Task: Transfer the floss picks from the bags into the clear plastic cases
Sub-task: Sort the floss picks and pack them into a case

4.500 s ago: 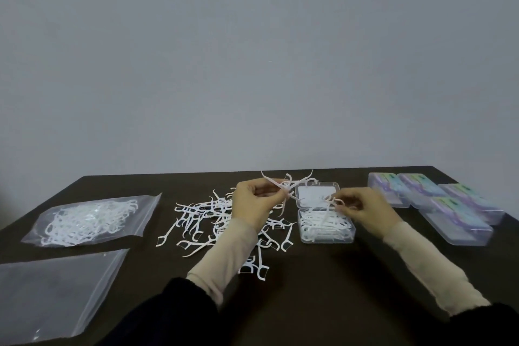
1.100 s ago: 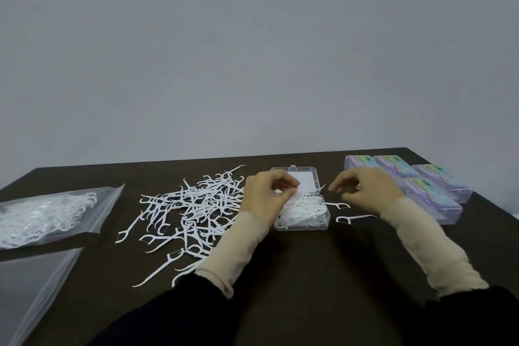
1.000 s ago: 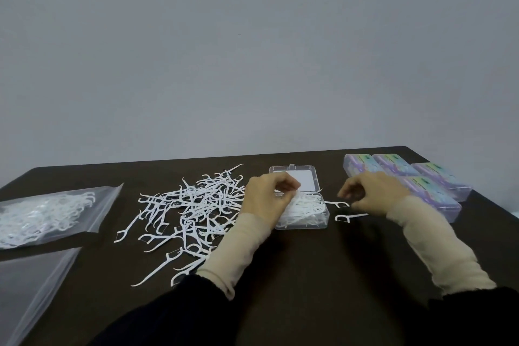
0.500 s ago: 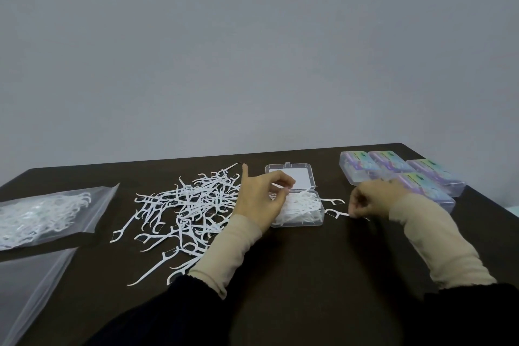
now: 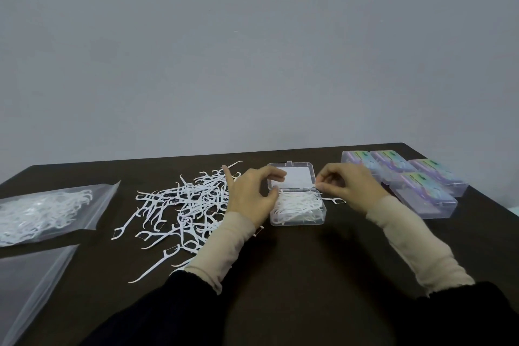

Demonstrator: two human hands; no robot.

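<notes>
Flanking the open clear case [image 5: 297, 206] on the bench [image 5: 309, 275], left hand [image 5: 250, 196] curls empty-fingered at its edge; right hand [image 5: 351, 188], grip unclear. Loose floss picks [image 5: 182, 211] lie left.

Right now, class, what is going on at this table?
A person is packing floss picks into an open clear case, already well filled. The left hand is at the case's left edge, fingers curled by the lid; whether it grips is unclear. The right hand pinches at the lid's right corner, maybe on a pick. One stray pick lies beside the case. A loose pile waits to the left, beyond it a bag of picks. Four closed cases sit to the right.
</notes>
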